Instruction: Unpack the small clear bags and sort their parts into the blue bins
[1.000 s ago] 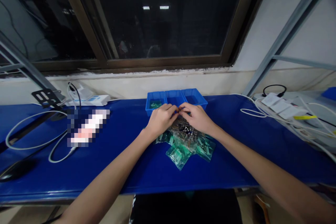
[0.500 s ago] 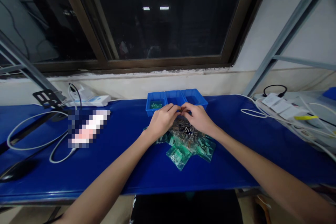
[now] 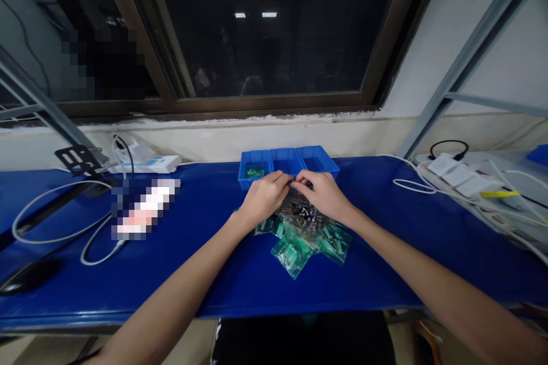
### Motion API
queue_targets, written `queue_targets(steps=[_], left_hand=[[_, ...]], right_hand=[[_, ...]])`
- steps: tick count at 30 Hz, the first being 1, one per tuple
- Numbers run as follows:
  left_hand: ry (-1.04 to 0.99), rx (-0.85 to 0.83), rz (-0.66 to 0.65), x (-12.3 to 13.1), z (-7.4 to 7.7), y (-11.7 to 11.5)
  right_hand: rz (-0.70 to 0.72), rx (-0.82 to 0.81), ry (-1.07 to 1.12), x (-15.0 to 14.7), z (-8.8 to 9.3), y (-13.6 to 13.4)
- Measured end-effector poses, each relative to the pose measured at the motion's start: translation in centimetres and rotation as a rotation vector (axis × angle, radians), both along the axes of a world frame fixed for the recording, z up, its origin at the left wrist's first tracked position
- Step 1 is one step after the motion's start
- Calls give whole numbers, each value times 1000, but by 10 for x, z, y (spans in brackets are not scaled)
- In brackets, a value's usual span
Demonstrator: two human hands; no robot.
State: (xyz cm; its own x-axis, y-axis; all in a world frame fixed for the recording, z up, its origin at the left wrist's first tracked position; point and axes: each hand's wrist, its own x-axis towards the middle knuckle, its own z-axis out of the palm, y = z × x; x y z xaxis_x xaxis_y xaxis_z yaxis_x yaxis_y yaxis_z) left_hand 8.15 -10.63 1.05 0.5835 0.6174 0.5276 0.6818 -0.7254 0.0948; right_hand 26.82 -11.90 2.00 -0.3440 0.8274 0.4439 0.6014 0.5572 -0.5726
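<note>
Both hands work at the middle of the frame, over a blue counter [image 3: 128,288]. The left hand [image 3: 264,198] and the right hand [image 3: 324,194] curl inward, their fingertips [image 3: 283,178] nearly meeting in a narrow grip just in front of a blue three-compartment parts tray [image 3: 315,158]. Whether anything sits in that grip is too small to tell. The tray stands at the back edge of the counter, and its left compartment holds a small green packet [image 3: 255,171]. Directly below the hands lies a loose heap of clear plastic bags [image 3: 291,256] with a green tint, spreading toward the lower middle of the frame. Small dark cylindrical components [image 3: 305,214] with metal leads cover the top of the heap, right under the fingers.

Left of the hands, a pixelated object [image 3: 143,208] lies on the counter beside a looped white cable [image 3: 47,201], with a black computer mouse [image 3: 29,276] at lower left. A dark window [image 3: 265,28] fills the top of the frame.
</note>
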Motion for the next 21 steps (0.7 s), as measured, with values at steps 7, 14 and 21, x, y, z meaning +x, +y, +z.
queue_targets(steps=[7,14,21], left_hand=[[31,33,39,1,0,0],[5,18,66,1,-1,1],[2,16,49,1,1,0]], right_hand=[[15,45,66,1,1,1],[37,-40,159,2,3,2],[21,-81,223,4,1,6]])
